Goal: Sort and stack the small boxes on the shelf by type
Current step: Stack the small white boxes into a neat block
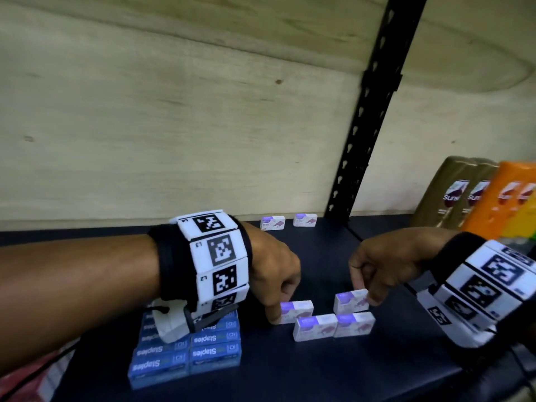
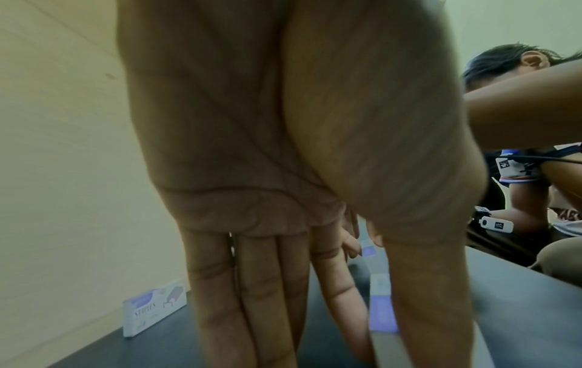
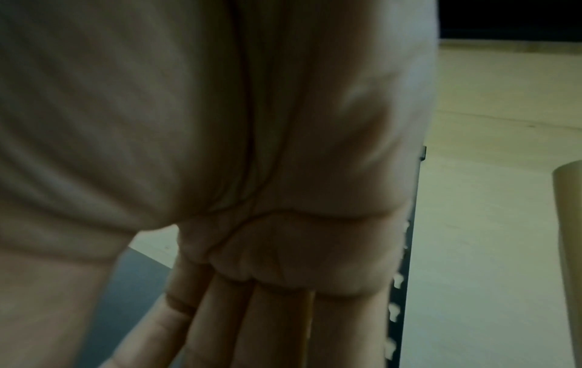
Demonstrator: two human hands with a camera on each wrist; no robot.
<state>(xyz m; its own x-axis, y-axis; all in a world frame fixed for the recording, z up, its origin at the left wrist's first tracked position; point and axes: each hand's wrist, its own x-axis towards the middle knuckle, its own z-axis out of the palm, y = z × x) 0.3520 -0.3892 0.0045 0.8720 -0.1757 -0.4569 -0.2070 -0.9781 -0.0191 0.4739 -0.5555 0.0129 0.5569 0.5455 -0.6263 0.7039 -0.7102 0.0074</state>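
Note:
Several white-and-purple staple boxes lie on the dark shelf (image 1: 290,369). My left hand (image 1: 278,313) pinches the left end of one white box (image 1: 298,310). My right hand (image 1: 365,291) pinches the right end of another white box (image 1: 349,300), thumb in front. Two more white boxes (image 1: 314,327) (image 1: 353,323) sit side by side just in front. At the back wall stand two white boxes (image 1: 272,223) (image 1: 304,220); one of them (image 2: 154,308) shows in the left wrist view. A stack of blue staple boxes (image 1: 185,349) sits under my left wrist. The right wrist view shows only my palm.
Brown shampoo bottles (image 1: 464,195) and orange ones (image 1: 516,198) stand at the right end of the shelf. A black slotted upright (image 1: 368,126) rises against the wooden back wall (image 1: 174,111). Red packaging (image 1: 29,381) shows at the lower left.

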